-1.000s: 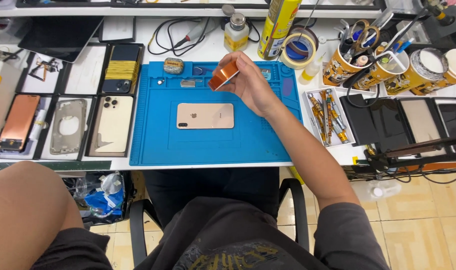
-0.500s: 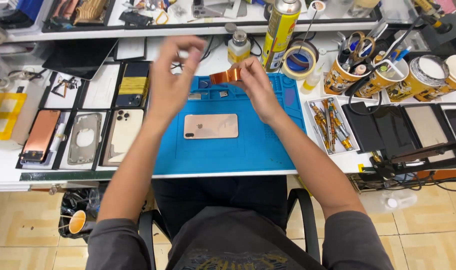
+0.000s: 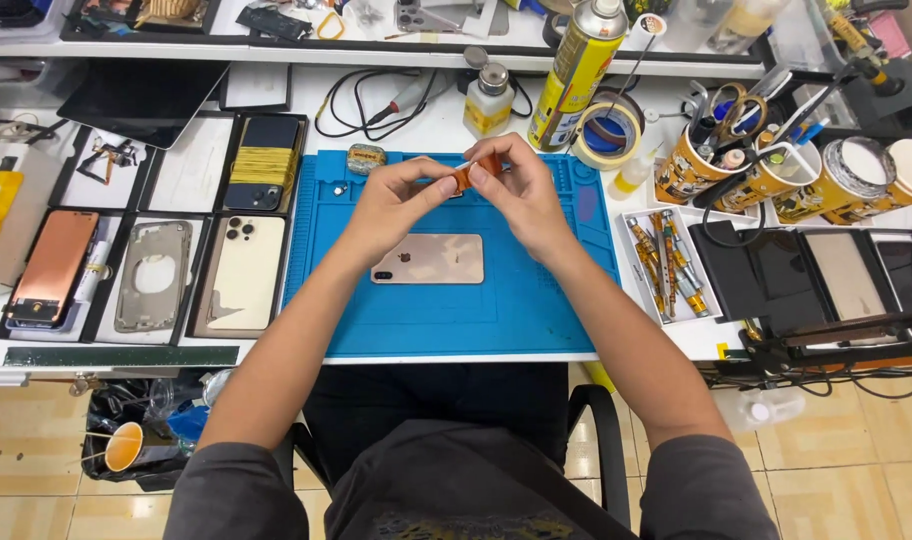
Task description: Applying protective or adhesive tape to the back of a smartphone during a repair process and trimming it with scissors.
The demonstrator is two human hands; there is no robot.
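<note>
Holding a small orange strip [image 3: 464, 176] between both hands above the blue mat [image 3: 536, 310] | left hand [image 3: 388, 205] and right hand [image 3: 521, 190] pinch its ends | gold phone [image 3: 428, 259] lies face down just below | step seems preparing the strip; next move likely needs careful alignment over the phone.

I have just one camera, and it sits on the person's head. It looks almost straight down from above. At the bottom I see the person's lap and both arms reaching away from me. The left hand [image 3: 391, 205] and right hand [image 3: 521, 190] sit near the middle, quite close to me. The blue mat [image 3: 536, 310] fills the center. The top edge reaches the shelf [image 3: 126, 48] at the far side of the white desk [image 3: 666, 335]. The tiled floor [image 3: 36, 450] shows at both bottom corners.
</note>
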